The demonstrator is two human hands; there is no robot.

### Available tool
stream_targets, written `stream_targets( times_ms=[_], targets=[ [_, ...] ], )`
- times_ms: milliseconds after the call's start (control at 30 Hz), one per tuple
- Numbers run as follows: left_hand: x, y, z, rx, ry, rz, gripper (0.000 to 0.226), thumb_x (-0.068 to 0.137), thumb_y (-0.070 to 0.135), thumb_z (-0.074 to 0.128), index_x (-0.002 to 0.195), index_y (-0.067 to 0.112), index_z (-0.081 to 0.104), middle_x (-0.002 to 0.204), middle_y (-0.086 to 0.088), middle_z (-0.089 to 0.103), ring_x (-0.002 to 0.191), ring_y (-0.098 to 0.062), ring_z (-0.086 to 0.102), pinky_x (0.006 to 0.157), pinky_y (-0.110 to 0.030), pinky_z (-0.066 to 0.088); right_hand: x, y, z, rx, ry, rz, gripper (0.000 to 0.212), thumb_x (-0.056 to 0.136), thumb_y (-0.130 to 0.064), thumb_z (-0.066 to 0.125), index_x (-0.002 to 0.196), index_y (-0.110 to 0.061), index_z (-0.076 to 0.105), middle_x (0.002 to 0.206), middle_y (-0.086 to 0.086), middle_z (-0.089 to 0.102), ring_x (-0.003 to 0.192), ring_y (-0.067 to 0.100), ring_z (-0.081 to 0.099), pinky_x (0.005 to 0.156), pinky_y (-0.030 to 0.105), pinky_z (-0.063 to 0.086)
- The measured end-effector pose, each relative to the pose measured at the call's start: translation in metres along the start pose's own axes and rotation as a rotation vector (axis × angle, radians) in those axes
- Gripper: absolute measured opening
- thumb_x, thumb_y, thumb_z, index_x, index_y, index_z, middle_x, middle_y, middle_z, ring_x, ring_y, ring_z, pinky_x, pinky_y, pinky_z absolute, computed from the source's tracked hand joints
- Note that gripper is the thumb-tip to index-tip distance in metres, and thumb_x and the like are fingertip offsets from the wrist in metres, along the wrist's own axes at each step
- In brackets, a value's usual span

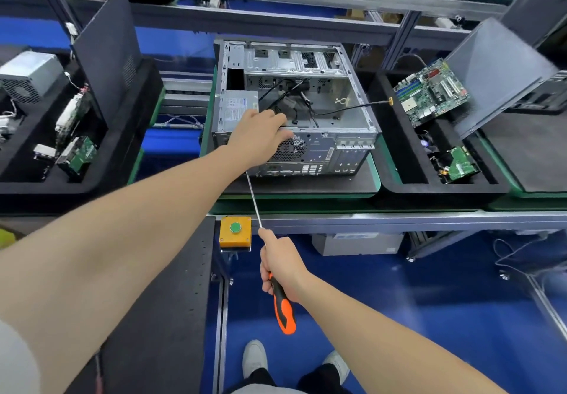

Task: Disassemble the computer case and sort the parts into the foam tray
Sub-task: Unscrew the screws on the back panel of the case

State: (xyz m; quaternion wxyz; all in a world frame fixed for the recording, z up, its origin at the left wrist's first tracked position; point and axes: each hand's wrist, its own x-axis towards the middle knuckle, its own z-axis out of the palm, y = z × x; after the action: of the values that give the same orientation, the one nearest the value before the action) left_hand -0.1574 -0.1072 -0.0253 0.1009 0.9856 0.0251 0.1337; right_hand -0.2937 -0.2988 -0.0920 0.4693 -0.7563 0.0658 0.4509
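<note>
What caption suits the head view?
Left hand grips the open computer case at its rear edge; right hand aims a long screwdriver at the panel below.

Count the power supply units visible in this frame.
2. One power supply unit sits inside the computer case, by the left hand; the second unit stands in the left foam tray at the far left edge. Others may be hidden behind the leaning panels.

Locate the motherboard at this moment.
In the head view it is right of centre: the motherboard lies tilted in the black foam tray just right of the open computer case, beside a leaning dark side panel.
</note>
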Motion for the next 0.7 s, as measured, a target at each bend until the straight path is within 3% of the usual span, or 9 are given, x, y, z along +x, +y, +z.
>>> stream_targets(
  times_ms=[167,233,300,367,433,500,600,700],
  targets=[
    [-0.026,0.007,-0.013,-0.199,0.062,-0.007,0.034,0.107,0.039,0.051,0.124,0.015,0.070,0.107,-0.006,0.066,0.100,-0.027,0.061,0.099,-0.041,0.040,-0.009,0.011,0.017,0.018,-0.014,0.046,0.062,0.109,-0.055,0.037,0.070,-0.008,0.049,0.054,0.010,0.051,0.042,0.022,0.049,0.049,0.027,0.044],
    [-0.043,0.002,-0.015,-0.308,0.297,-0.060,0.026,0.106,0.029,0.052,0.122,0.018,0.070,0.111,-0.004,0.059,0.100,-0.018,0.056,0.097,-0.038,0.038,-0.012,0.012,0.021,0.012,-0.021,0.042,0.056,0.111,-0.049,0.037,0.074,-0.009,0.049,0.055,0.011,0.052,0.043,0.023,0.050,0.049,0.027,0.045],
    [-0.066,-0.007,-0.012,-0.322,0.610,-0.302,0.018,0.102,0.021,0.049,0.112,0.018,0.064,0.108,-0.002,0.052,0.094,-0.012,0.048,0.087,-0.032,0.034,-0.015,0.011,0.026,0.006,-0.035,0.037,0.058,0.111,-0.048,0.037,0.070,-0.008,0.048,0.055,0.011,0.051,0.043,0.023,0.051,0.048,0.027,0.045],
    [-0.088,-0.015,-0.006,-0.492,0.743,-0.646,0.009,0.098,0.015,0.047,0.103,0.015,0.054,0.105,-0.002,0.049,0.084,-0.005,0.046,0.079,-0.022,0.037,-0.018,0.011,0.032,0.041,-0.053,0.042,0.066,0.109,-0.052,0.037,0.060,-0.009,0.046,0.055,0.011,0.049,0.042,0.023,0.048,0.046,0.026,0.043],
    [-0.106,-0.024,0.005,-0.751,0.657,-1.024,0.007,0.098,0.011,0.045,0.104,0.012,0.048,0.109,-0.005,0.052,0.080,-0.004,0.050,0.078,-0.025,0.045,-0.020,0.010,0.039,0.061,-0.075,0.039,0.071,0.108,-0.052,0.037,0.051,-0.010,0.044,0.053,0.010,0.048,0.041,0.022,0.047,0.045,0.025,0.041],
    [-0.121,-0.032,0.015,-0.978,0.415,-1.333,0.020,0.101,0.013,0.043,0.118,0.005,0.051,0.117,-0.013,0.060,0.086,-0.021,0.060,0.081,-0.040,0.054,-0.022,0.010,0.045,0.072,-0.086,0.030,0.074,0.108,-0.051,0.037,0.046,-0.011,0.042,0.051,0.011,0.047,0.040,0.023,0.046,0.045,0.026,0.040],
    [-0.138,-0.028,0.020,-1.436,0.108,-1.327,0.031,0.106,0.015,0.039,0.132,0.002,0.051,0.107,-0.016,0.070,0.089,-0.033,0.070,0.075,-0.035,0.058,-0.023,0.010,0.053,0.086,-0.077,0.034,0.072,0.107,-0.052,0.037,0.047,-0.012,0.041,0.049,0.010,0.047,0.039,0.023,0.046,0.045,0.027,0.039],
    [-0.140,-0.021,0.018,-1.653,0.052,-1.221,0.030,0.111,0.014,0.039,0.134,0.001,0.052,0.102,-0.016,0.071,0.088,-0.030,0.072,0.081,-0.034,0.059,-0.022,0.010,0.057,0.082,-0.054,0.040,0.071,0.107,-0.052,0.038,0.050,-0.011,0.042,0.050,0.010,0.047,0.039,0.023,0.046,0.043,0.025,0.040]
  ],
)
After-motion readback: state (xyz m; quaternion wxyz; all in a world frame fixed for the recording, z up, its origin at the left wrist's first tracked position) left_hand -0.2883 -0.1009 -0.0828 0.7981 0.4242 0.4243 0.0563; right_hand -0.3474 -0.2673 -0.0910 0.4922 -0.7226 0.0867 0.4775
